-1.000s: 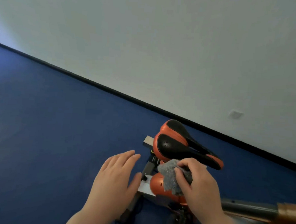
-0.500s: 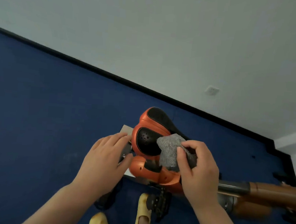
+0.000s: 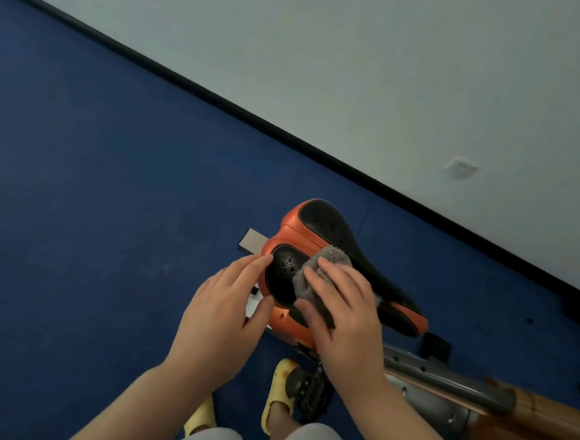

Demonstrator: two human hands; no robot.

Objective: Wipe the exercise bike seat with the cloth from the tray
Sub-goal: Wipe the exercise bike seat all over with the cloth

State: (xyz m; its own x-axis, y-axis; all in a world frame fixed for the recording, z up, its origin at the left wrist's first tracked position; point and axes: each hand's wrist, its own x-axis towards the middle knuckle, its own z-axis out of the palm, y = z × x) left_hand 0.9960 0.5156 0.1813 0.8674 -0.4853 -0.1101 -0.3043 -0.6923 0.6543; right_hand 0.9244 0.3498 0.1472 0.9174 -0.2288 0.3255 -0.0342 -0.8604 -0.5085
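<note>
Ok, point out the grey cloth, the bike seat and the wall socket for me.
grey cloth (image 3: 327,261): head view, on the fluffy part showing beyond the right hand's fingers.
bike seat (image 3: 323,218): head view, on the black padded rear panel.
wall socket (image 3: 460,167): head view, on the white faceplate.

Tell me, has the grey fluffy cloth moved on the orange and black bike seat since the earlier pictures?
Yes. The grey fluffy cloth went from beside the orange and black bike seat up onto its wide rear pad, under the right hand.

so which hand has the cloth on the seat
The right hand: it presses the grey cloth flat onto the seat, while the left hand only rests bare against the seat's rear edge.
</note>
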